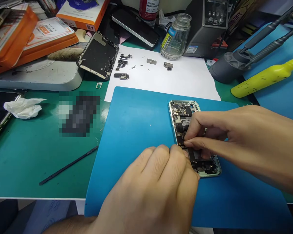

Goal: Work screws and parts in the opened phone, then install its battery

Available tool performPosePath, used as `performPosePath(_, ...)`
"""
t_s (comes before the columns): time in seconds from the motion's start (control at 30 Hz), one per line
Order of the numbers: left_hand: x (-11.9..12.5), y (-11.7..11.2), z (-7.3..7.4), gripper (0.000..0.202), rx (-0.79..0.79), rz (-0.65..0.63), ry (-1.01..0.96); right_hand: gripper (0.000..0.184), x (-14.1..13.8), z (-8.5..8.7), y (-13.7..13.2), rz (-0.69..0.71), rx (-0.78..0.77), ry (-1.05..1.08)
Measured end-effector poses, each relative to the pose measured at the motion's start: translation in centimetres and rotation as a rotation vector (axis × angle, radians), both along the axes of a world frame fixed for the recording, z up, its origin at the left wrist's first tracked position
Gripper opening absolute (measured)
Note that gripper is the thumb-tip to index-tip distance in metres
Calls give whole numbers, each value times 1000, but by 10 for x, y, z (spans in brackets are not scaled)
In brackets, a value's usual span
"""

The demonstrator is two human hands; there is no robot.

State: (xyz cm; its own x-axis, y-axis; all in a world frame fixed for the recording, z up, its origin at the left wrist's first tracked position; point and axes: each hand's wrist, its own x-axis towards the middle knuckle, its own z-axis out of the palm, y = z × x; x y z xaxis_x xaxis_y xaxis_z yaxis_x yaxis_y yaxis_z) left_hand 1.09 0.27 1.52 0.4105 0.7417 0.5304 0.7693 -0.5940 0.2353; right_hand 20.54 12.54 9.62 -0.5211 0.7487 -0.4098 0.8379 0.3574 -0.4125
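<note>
An opened smartphone (179,127) with its circuit board and inner parts bare lies on a blue mat (136,120), slightly turned. My left hand (156,182) is curled at the phone's lower left edge and grips it; its fingertips are mostly hidden behind the knuckles. From the right, my right hand (224,136) reaches over the phone. Its thumb and index finger are pinched together just above the board, near the phone's middle. Whatever lies between those fingertips, if anything, is too small or hidden to make out.
Small phone parts (122,65) lie on white paper (146,81) behind the mat. A detached screen (99,55) leans at its left. A black spudger (68,165), crumpled tissue (24,107) and a pixelated dark item (81,115) lie left. Behind stands a glass jar (177,39); a yellow bottle (263,78) lies right.
</note>
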Motion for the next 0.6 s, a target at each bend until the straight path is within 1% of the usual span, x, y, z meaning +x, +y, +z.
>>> performPosePath(0.13, -1, 0, 1, 21, -6, -13, -1, 31, 1, -3, 2, 37, 41, 39)
performPosePath(0.27, -1, 0, 1, 20, -4, -12, -9, 26, 0, -7, 3, 66, 88, 34)
performPosePath(0.33, -1, 0, 1, 19, -5, -17, -5, 24, -2, -8, 4, 55, 98, 11)
performPosePath(0.43, -2, 0, 3, 20, -19, -26, 1, 23, -7, -7, 3, 41, 96, -42)
performPosePath(0.53, -2, 0, 4, 23, -31, -27, -8, 23, -11, -4, 4, 61, 135, -39)
performPosePath(0.6, -1, 0, 4, 23, -29, -22, -14, 22, -12, -3, 6, 54, 104, -34)
